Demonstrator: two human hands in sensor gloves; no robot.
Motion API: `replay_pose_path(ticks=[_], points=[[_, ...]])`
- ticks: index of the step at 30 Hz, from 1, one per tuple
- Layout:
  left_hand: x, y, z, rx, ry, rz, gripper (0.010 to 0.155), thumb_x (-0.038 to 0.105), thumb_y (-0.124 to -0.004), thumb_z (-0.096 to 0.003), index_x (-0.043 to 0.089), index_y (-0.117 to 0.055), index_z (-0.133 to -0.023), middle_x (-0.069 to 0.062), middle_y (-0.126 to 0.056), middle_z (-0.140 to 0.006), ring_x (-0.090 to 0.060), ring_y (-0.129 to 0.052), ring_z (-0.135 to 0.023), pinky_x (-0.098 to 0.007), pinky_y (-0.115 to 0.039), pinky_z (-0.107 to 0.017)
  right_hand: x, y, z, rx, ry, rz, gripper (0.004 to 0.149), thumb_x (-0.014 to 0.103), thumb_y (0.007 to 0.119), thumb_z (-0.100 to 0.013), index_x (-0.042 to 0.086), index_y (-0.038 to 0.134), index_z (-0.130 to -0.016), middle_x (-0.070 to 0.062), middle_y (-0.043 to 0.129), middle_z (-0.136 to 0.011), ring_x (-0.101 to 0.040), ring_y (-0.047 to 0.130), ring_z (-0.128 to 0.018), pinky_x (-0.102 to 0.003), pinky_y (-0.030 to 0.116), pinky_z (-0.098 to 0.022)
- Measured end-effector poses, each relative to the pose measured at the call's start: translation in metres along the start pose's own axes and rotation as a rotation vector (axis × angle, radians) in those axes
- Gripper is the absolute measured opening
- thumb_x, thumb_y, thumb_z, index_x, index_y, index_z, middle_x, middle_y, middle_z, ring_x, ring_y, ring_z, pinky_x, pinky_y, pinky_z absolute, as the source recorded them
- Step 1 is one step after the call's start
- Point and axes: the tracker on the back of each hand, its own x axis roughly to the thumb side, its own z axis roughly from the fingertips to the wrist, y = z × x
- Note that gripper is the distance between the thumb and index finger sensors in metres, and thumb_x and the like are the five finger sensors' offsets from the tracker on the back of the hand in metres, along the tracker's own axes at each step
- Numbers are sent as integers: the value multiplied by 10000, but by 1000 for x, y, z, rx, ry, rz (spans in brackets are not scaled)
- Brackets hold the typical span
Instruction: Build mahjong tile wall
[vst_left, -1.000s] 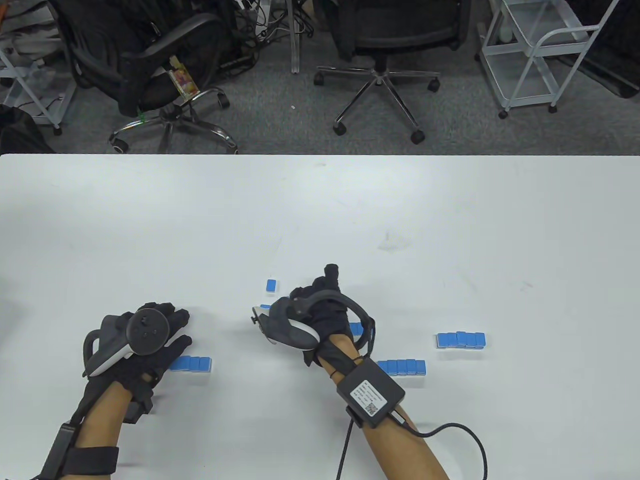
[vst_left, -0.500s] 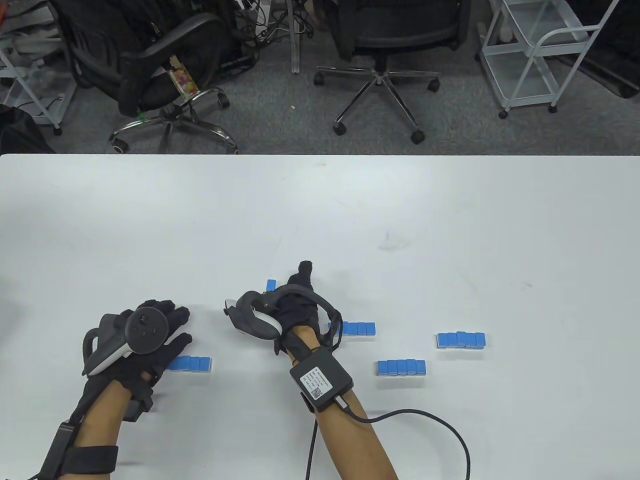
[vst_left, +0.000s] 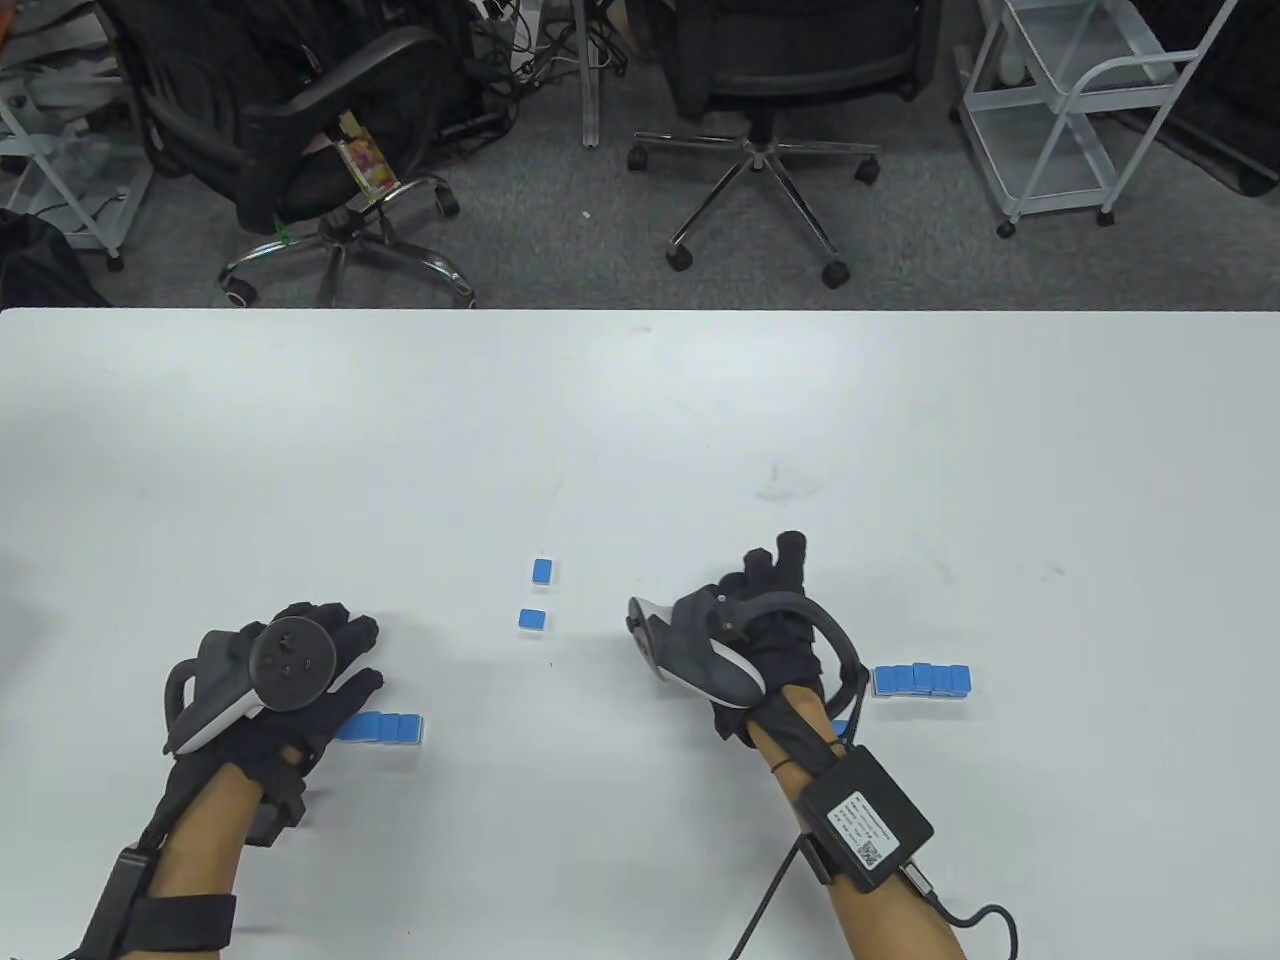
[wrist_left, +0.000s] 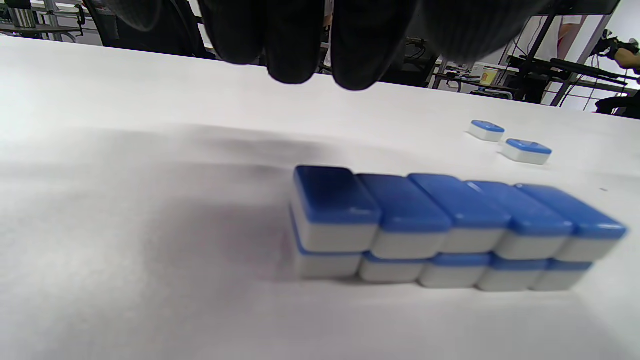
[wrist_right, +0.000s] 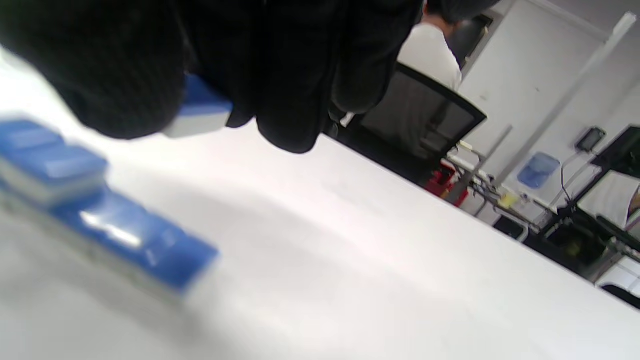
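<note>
Lower left of the table view, the left hand (vst_left: 290, 690) rests beside a two-layer stack (wrist_left: 450, 225), five blue-backed, white-bodied tiles on five; its fingers (wrist_left: 295, 45) hang straight above, holding nothing. Lower right, the right hand (vst_left: 770, 640) pinches one tile (wrist_right: 200, 112) between thumb and curled fingers, the grip clamped on it, above a blurred row (wrist_right: 100, 220) whose count I cannot tell. Just right of that hand lies a short row (vst_left: 922, 681) of about five tiles. Farther up the white worktop (vst_left: 640, 420), at centre, two single tiles (vst_left: 537, 596) lie flat, apart.
</note>
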Motion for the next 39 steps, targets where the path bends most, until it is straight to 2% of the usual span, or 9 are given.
replay_pose_path(ticks=[4,7,11,15,31,36,39], points=[[-1,-3,-1,-16,7,-1,632,583,-627,-484,368,-595,-1078,0,-532,-1193,-329,-473,-1137,-637,-392,-818,-7,16,-3,48,-5,-62,564,470,843,-298,301,754,-828,-20,854,-921,-319,683,-981,-696,336,-745],[-1,-3,-1,-14,4,0,637,582,-627,-485,360,-599,-1082,0,-533,-1193,-331,-473,-1136,-638,-391,-818,3,17,-3,9,-38,-72,556,462,829,-311,301,741,-837,-19,851,-920,-316,687,-977,-695,340,-742],[-1,-3,-1,-15,2,0,636,582,-627,-485,363,-598,-1082,1,-530,-1194,-329,-472,-1138,-637,-391,-819,18,17,-4,-32,-71,1,559,468,833,-298,315,750,-829,12,873,-899,-300,720,-964,-681,367,-745],[-1,-3,-1,-13,-1,4,635,583,-626,-485,366,-595,-1082,1,-531,-1194,-330,-471,-1138,-638,-391,-818,28,18,-5,-27,-89,4,560,472,832,-293,318,754,-826,15,881,-890,-295,727,-960,-680,368,-746],[-1,-2,-1,-15,1,4,636,583,-627,-485,364,-600,-1082,1,-533,-1194,-330,-475,-1138,-638,-391,-819,34,22,-5,-33,-100,5,572,478,834,-284,311,755,-826,18,889,-877,-289,742,-950,-676,378,-746],[-1,-2,-1,-15,1,4,638,583,-626,-486,362,-598,-1083,1,-534,-1194,-330,-477,-1138,-638,-391,-819,31,13,1,-17,-106,-3,690,506,820,-279,298,643,-913,-17,817,-944,-314,689,-974,-690,353,-740],[-2,-2,-1,-17,5,8,637,583,-626,-485,361,-599,-1082,2,-534,-1193,-331,-477,-1137,-638,-390,-819,36,-4,10,-101,-120,-34,701,502,813,-290,293,617,-930,-27,812,-944,-321,691,-970,-696,347,-738]])
